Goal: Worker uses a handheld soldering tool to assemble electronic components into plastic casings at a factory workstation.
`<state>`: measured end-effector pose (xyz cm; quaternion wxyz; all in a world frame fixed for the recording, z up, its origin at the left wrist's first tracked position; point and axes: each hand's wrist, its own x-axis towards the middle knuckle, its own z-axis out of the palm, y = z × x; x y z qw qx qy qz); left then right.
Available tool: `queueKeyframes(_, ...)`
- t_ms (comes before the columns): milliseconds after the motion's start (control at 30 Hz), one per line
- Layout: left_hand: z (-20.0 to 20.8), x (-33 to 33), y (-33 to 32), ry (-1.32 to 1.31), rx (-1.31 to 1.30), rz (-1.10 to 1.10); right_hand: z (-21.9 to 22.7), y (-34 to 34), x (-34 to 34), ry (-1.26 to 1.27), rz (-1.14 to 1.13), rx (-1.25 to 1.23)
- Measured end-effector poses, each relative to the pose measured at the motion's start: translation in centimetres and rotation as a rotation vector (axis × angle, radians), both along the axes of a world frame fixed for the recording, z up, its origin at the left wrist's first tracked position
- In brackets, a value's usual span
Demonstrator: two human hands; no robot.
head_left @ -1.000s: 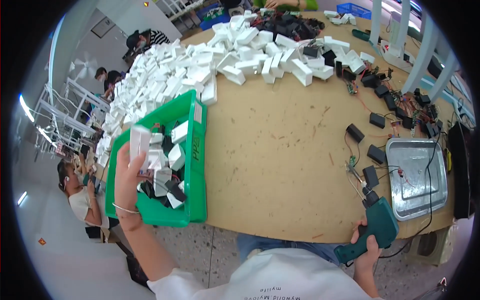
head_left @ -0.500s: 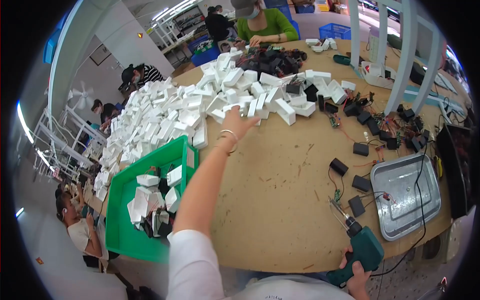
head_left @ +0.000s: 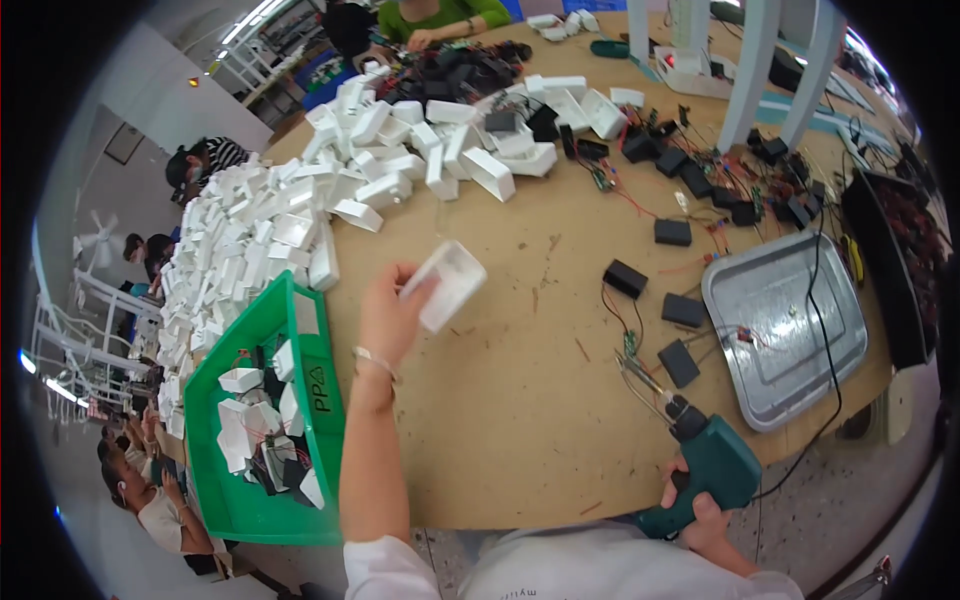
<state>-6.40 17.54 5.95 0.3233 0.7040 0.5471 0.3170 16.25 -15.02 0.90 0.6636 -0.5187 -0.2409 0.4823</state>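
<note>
My left hand (head_left: 392,312) holds a white plastic box shell (head_left: 452,284) above the table, its hollow side showing. At the front right edge my right hand (head_left: 700,510) grips a dark green soldering gun (head_left: 722,462), its metal tip pointing up and left. Close to the tip lie a small green circuit board (head_left: 629,345) on wires and several black rectangular blocks (head_left: 680,362). To the left of my left forearm, a green bin (head_left: 318,350) contains white shells, black blocks and wires. A large pile of white shells (head_left: 270,230) spreads across the far left of the table.
At the right lies a grey metal tray (head_left: 735,375), with a black cord (head_left: 832,360) running over it. Beyond it stand a black box (head_left: 885,290) and white frame posts (head_left: 752,90). Wired black parts (head_left: 700,180) cover the far right. A co-worker in green (head_left: 440,25) sits opposite.
My left hand has come back from the pile toward me, now with a white shell in its grip. The right hand keeps hold of the soldering gun. The whole view has shifted.
</note>
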Motion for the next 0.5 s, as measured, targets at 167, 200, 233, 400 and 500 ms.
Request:
queueKeyframes(167, -1.9, 1.9, -12.3, 0.17, 0.245, -0.238, 0.0, 0.3, 0.3, 0.066, -0.06, 0.117)
queueKeyframes(200, -2.2, 2.4, -13.4, 0.163, 0.234, -0.248, -0.1, 0.3, 0.3, 0.073, -0.067, 0.121)
queueKeyframes(233, -2.0, 2.9, -14.5, 0.159, 0.174, -0.261, -0.2, 0.3, 0.4, 0.082, -0.073, 0.128)
queueKeyframes(400, 0.8, 4.3, -14.1, 0.28, 0.201, -0.42, -0.1, -0.1, 0.5, 0.082, -0.102, 0.128)
queueKeyframes(500, 1.6, 6.1, -11.1, 0.076, 0.221, -0.415, 0.4, -0.1, 0.5, 0.083, -0.085, 0.151)
